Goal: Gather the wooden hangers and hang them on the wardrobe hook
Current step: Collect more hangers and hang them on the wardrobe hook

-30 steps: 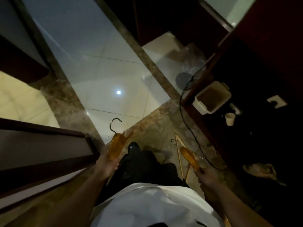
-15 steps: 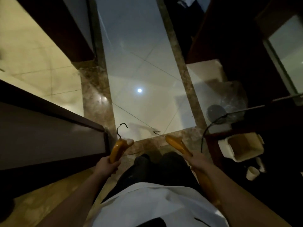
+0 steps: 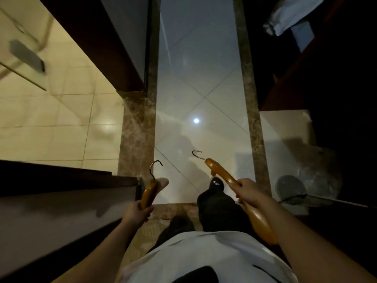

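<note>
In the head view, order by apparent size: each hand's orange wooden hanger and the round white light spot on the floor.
1. Orange wooden hanger in right hand.
2. Orange wooden hanger in left hand, seen end-on, true size unsure.
3. Round white light spot.

Orange-brown hangers [image 3: 150,193] (white shirt [image 3: 204,256])

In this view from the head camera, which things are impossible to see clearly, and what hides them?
- Wardrobe hook: nowhere in the head view; the right side is too dark.
- Left hanger: lower part hidden inside the left hand.
- Right hanger: far end goes behind the right forearm, below the right hand.
- Grey object, upper left: blurred, unidentifiable.
</note>
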Motion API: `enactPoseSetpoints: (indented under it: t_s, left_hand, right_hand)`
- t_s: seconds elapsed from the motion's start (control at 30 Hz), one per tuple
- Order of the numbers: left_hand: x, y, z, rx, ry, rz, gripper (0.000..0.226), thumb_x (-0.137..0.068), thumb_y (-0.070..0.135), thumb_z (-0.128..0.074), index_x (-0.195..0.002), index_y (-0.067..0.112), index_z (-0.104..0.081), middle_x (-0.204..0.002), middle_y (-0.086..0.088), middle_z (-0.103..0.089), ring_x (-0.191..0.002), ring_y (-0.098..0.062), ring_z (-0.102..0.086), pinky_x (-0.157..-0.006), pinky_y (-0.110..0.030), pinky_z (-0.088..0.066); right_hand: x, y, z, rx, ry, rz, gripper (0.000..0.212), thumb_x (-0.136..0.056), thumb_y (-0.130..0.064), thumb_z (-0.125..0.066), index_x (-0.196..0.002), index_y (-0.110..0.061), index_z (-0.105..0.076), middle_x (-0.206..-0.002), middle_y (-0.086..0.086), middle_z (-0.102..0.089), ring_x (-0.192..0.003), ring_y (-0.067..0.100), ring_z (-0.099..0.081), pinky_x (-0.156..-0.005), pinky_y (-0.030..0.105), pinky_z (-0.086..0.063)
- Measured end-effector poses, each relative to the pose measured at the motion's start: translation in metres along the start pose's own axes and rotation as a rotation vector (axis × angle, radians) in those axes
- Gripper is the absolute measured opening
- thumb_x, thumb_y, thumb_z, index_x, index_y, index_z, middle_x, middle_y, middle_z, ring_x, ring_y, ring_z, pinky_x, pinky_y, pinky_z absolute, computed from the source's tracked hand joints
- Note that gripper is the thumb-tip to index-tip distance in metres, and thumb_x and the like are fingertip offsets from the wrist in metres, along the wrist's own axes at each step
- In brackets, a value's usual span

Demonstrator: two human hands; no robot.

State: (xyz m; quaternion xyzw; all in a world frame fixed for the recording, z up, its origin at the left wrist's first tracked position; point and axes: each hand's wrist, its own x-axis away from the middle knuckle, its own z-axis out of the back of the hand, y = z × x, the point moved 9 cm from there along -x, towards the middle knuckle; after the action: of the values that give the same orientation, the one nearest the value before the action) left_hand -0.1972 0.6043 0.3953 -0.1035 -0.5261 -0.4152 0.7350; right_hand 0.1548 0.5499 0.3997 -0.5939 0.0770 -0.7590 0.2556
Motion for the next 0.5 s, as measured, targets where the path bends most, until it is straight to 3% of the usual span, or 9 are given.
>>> enactPoseSetpoints:
  t_s: [0.17,0.23,0.3,0.37,0.43,0.5]
  left_hand:
    - [-0.018,0.108,-0.016,0.020,0.014,-0.064,0.027,-0.090,0.015,-0.057,-0.110,-0.002,-0.055,-0.080,-0.010,-0.060,-0.068,-0.020,-0.058,-0.064,-0.029,-0.050]
    - [-0.026,0.154,-0.020,0.008,0.007,-0.097,0.022,-0.089,0.020,-0.059,-0.105,0.004,-0.057,-0.084,-0.012,-0.063,-0.076,-0.023,-0.062,-0.073,-0.034,-0.055]
    - [-0.037,0.196,-0.023,-0.025,-0.037,-0.135,0.024,-0.088,0.028,-0.060,-0.103,0.010,-0.059,-0.091,-0.012,-0.066,-0.086,-0.026,-0.065,-0.086,-0.044,-0.054]
    - [-0.050,0.234,-0.023,-0.041,-0.062,-0.179,0.023,-0.088,0.032,-0.059,-0.103,0.014,-0.059,-0.093,-0.010,-0.067,-0.087,-0.025,-0.065,-0.083,-0.040,-0.054]
    - [-0.062,0.269,-0.020,-0.036,-0.076,-0.217,0.020,-0.090,0.028,-0.058,-0.103,0.014,-0.058,-0.094,-0.011,-0.066,-0.086,-0.024,-0.064,-0.076,-0.034,-0.051]
    - [-0.077,0.301,-0.013,-0.057,-0.090,-0.253,0.017,-0.091,0.025,-0.056,-0.103,0.014,-0.057,-0.095,-0.012,-0.066,-0.089,-0.026,-0.064,-0.078,-0.035,-0.050]
  right_hand:
    - [-0.033,0.011,0.076,-0.048,0.026,-0.123,0.027,-0.095,-0.033,-0.048,-0.088,-0.008,-0.056,-0.072,0.009,-0.055,-0.066,0.021,-0.055,-0.069,0.035,-0.050]
    - [-0.040,0.017,0.104,-0.112,0.053,-0.191,0.026,-0.095,-0.029,-0.049,-0.086,-0.005,-0.054,-0.071,0.011,-0.053,-0.063,0.021,-0.053,-0.064,0.032,-0.049]
    - [-0.047,0.021,0.129,-0.159,0.083,-0.247,0.025,-0.096,-0.028,-0.049,-0.096,-0.003,-0.054,-0.078,0.016,-0.056,-0.066,0.022,-0.054,-0.060,0.030,-0.048]
    - [-0.056,0.021,0.150,-0.158,0.100,-0.292,0.029,-0.096,-0.030,-0.049,-0.110,-0.005,-0.051,-0.095,0.022,-0.062,-0.070,0.023,-0.056,-0.055,0.028,-0.047]
    - [-0.067,0.018,0.169,-0.149,0.121,-0.343,0.034,-0.095,-0.032,-0.050,-0.111,-0.002,-0.051,-0.099,0.023,-0.062,-0.069,0.024,-0.057,-0.057,0.031,-0.049]
    - [-0.081,0.008,0.185,-0.131,0.161,-0.379,0.037,-0.094,-0.032,-0.051,-0.110,0.000,-0.055,-0.096,0.022,-0.064,-0.071,0.025,-0.059,-0.065,0.036,-0.054]
